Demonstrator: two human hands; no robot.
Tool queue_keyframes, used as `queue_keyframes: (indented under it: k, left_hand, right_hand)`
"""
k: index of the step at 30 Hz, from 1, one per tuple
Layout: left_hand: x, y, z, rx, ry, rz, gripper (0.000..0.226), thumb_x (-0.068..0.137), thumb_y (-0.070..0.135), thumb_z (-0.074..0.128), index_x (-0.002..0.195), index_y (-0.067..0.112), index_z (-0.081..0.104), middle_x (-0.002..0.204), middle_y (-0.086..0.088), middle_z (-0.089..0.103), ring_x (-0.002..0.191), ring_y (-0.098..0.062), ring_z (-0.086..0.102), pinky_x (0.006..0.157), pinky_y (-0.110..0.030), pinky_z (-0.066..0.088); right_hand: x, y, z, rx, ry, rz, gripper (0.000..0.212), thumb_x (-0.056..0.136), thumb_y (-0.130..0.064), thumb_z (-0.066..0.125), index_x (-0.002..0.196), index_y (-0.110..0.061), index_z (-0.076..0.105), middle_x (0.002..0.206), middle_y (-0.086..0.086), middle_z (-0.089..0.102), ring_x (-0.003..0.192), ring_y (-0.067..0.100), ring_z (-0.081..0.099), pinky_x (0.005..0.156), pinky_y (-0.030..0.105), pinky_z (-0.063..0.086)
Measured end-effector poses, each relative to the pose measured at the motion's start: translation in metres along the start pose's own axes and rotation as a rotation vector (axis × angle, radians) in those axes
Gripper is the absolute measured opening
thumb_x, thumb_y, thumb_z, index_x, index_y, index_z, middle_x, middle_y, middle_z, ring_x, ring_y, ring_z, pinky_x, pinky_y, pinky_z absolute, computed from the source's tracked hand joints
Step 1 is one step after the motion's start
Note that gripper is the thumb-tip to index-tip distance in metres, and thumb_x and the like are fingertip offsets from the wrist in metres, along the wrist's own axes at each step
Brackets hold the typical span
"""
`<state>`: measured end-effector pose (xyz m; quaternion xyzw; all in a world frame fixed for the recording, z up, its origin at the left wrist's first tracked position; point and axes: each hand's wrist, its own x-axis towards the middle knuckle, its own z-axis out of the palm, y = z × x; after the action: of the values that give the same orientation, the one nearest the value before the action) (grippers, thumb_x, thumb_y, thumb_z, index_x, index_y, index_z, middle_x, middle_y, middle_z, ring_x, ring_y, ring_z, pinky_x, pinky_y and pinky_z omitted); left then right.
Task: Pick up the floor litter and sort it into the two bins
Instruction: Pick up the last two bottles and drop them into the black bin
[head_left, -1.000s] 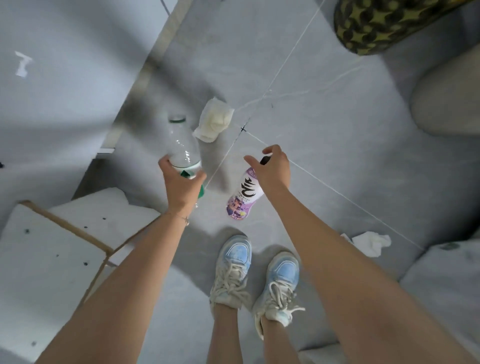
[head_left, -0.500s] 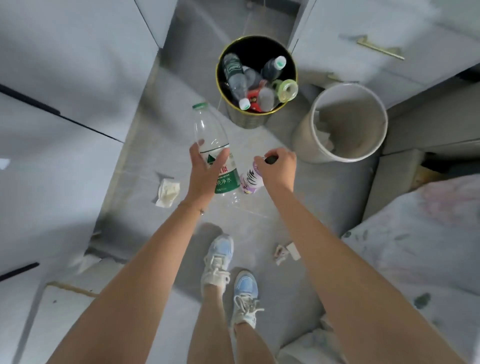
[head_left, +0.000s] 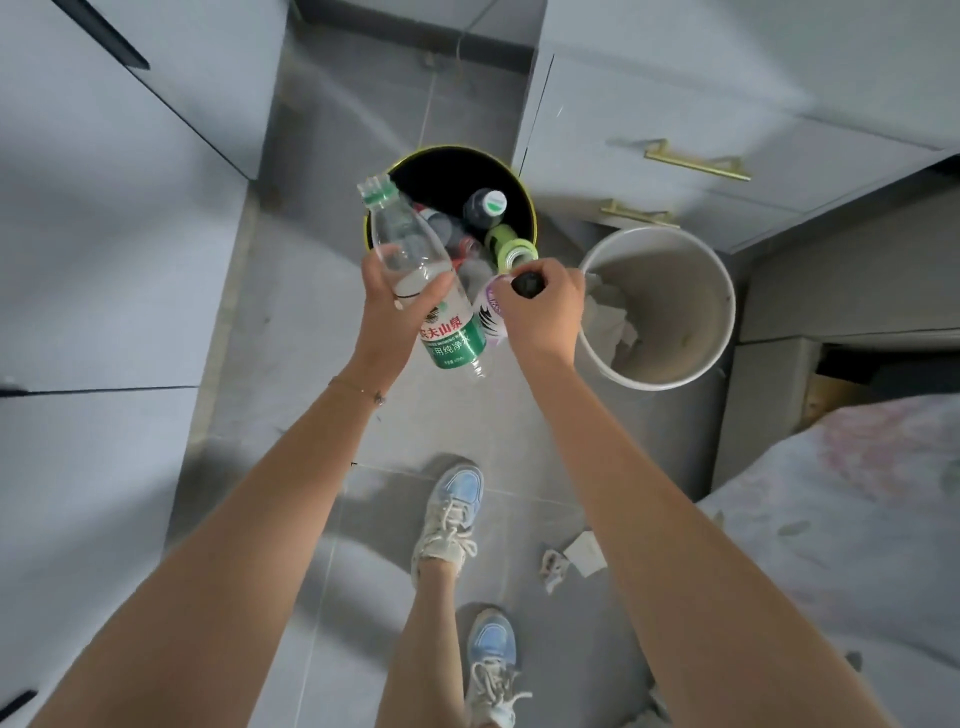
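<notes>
My left hand (head_left: 392, 306) grips a clear water bottle (head_left: 415, 260) with a green label, its neck tilted over the rim of the black bin (head_left: 447, 161). That bin has a yellow rim and holds several bottles. My right hand (head_left: 545, 312) grips a small white and purple bottle (head_left: 490, 317) by its black-capped top, just in front of the black bin. A white bin (head_left: 722, 291) stands to the right with crumpled paper inside. Crumpled paper scraps (head_left: 569, 558) lie on the floor by my right forearm.
Grey cabinets line the left side and the back right, with brass handles (head_left: 696, 161). A bed with a pale cover (head_left: 841, 499) fills the lower right. My feet in blue and white sneakers (head_left: 452, 512) stand on the grey tile floor.
I have walked closer to the bins; both loom larger. Both hands carried their bottles forward, and the clear bottle's neck now overlaps the black bin's rim.
</notes>
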<state>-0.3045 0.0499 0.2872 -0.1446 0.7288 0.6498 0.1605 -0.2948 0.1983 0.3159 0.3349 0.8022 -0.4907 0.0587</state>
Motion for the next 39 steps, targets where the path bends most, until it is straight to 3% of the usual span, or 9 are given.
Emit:
queue_keyframes:
  k: [3, 10, 14, 18, 22, 29, 33, 35, 39]
  left_hand:
    - [0.028, 0.016, -0.011, -0.030, 0.106, 0.065, 0.058, 0.079, 0.025, 0.073, 0.123, 0.020, 0.035, 0.124, -0.008, 0.054, 0.110, -0.019, 0.061, 0.092, -0.033, 0.055]
    - [0.087, 0.037, -0.024, 0.067, 0.263, 0.234, 0.077, 0.076, 0.003, 0.079, 0.130, 0.023, 0.027, 0.127, 0.002, 0.045, 0.114, -0.002, 0.053, 0.093, -0.016, 0.049]
    - [0.119, 0.025, -0.030, 0.185, 0.240, 0.277, 0.075, 0.072, 0.017, 0.083, 0.133, 0.007, 0.039, 0.132, -0.017, 0.046, 0.125, -0.025, 0.049, 0.092, -0.041, 0.056]
    - [0.137, 0.010, -0.023, 0.393, 0.232, 0.358, 0.062, 0.075, 0.019, 0.078, 0.127, 0.017, 0.045, 0.122, -0.014, 0.051, 0.117, -0.024, 0.052, 0.098, -0.046, 0.049]
    - [0.148, -0.001, -0.015, 0.446, 0.161, 0.356, 0.055, 0.080, 0.017, 0.073, 0.128, 0.014, 0.047, 0.124, -0.012, 0.050, 0.116, -0.020, 0.050, 0.104, -0.035, 0.044]
    - [0.155, -0.016, -0.008, 0.585, -0.040, 0.405, 0.051, 0.081, 0.023, 0.072, 0.128, 0.020, 0.051, 0.122, -0.002, 0.052, 0.110, -0.010, 0.045, 0.097, -0.015, 0.038]
    - [0.148, -0.035, -0.009, 0.750, -0.134, 0.393, 0.054, 0.083, 0.013, 0.065, 0.133, 0.013, 0.045, 0.129, -0.008, 0.050, 0.118, -0.019, 0.046, 0.104, -0.034, 0.040]
    - [0.139, -0.042, -0.011, 0.769, -0.155, 0.365, 0.059, 0.081, 0.009, 0.060, 0.137, 0.010, 0.043, 0.137, -0.011, 0.047, 0.126, -0.022, 0.043, 0.106, -0.032, 0.037]
    - [0.117, -0.059, -0.020, 0.890, -0.052, 0.382, 0.066, 0.084, 0.021, 0.059, 0.145, 0.014, 0.036, 0.147, -0.014, 0.041, 0.137, -0.032, 0.038, 0.110, -0.049, 0.036]
  right_hand:
    - [0.019, -0.021, 0.004, 0.045, 0.092, -0.034, 0.014, 0.079, -0.009, 0.065, 0.093, -0.011, 0.065, 0.100, -0.002, 0.045, 0.094, 0.019, 0.051, 0.076, 0.015, 0.038]
    - [0.051, -0.055, 0.020, 0.220, 0.232, -0.044, 0.007, 0.078, -0.010, 0.066, 0.083, -0.012, 0.061, 0.098, 0.002, 0.052, 0.081, 0.008, 0.050, 0.070, -0.001, 0.036]
    - [0.063, -0.054, 0.037, 0.217, 0.242, -0.042, 0.011, 0.080, -0.010, 0.067, 0.088, -0.011, 0.059, 0.101, 0.002, 0.050, 0.084, 0.010, 0.049, 0.073, 0.004, 0.037]
    - [0.079, -0.042, 0.061, 0.119, 0.130, 0.081, 0.012, 0.085, -0.014, 0.065, 0.096, -0.011, 0.059, 0.106, 0.000, 0.047, 0.081, 0.007, 0.048, 0.070, 0.007, 0.036]
    - [0.092, -0.033, 0.082, 0.036, 0.031, 0.158, 0.011, 0.087, -0.014, 0.062, 0.097, -0.014, 0.060, 0.112, 0.001, 0.048, 0.093, 0.021, 0.056, 0.083, 0.027, 0.043]
    - [0.103, -0.020, 0.087, 0.052, -0.063, 0.092, 0.022, 0.088, -0.015, 0.063, 0.111, -0.015, 0.064, 0.121, 0.005, 0.054, 0.096, 0.018, 0.058, 0.087, 0.022, 0.042]
    - [0.096, 0.004, 0.081, 0.031, -0.056, 0.061, 0.035, 0.087, -0.010, 0.060, 0.122, -0.015, 0.058, 0.126, 0.004, 0.056, 0.115, 0.019, 0.053, 0.083, 0.015, 0.034]
    - [0.086, 0.015, 0.073, 0.059, -0.048, 0.050, 0.044, 0.086, -0.004, 0.058, 0.128, -0.015, 0.054, 0.132, 0.004, 0.052, 0.122, 0.019, 0.047, 0.088, 0.010, 0.030]
    - [0.059, 0.036, 0.053, 0.010, -0.079, -0.041, 0.054, 0.088, -0.007, 0.058, 0.139, -0.017, 0.044, 0.142, 0.002, 0.042, 0.133, 0.021, 0.036, 0.108, 0.030, 0.034]
